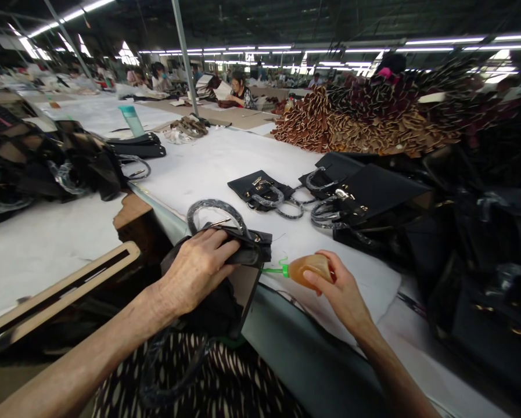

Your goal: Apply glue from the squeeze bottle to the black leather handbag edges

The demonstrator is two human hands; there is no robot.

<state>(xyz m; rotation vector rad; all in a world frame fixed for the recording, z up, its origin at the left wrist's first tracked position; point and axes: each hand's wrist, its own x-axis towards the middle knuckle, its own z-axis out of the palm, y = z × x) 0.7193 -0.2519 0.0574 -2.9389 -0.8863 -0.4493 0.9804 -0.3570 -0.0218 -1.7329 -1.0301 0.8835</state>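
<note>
My left hand point(199, 268) lies palm down on a black handbag point(243, 251) that hangs over the table's near edge; its fingers are curled over the bag's top by the wrapped handle point(214, 209). My right hand point(338, 290) grips a small amber squeeze bottle point(310, 268) whose green nozzle point(274, 269) points left at the bag's edge.
Several more black handbags point(360, 197) lie on the white table point(225, 157) to the right and far left. A heap of brown leather pieces point(356, 125) sits behind. A teal bottle point(132, 119) stands at the back left. A wooden frame point(60, 290) lies at left. Other people work in the distance.
</note>
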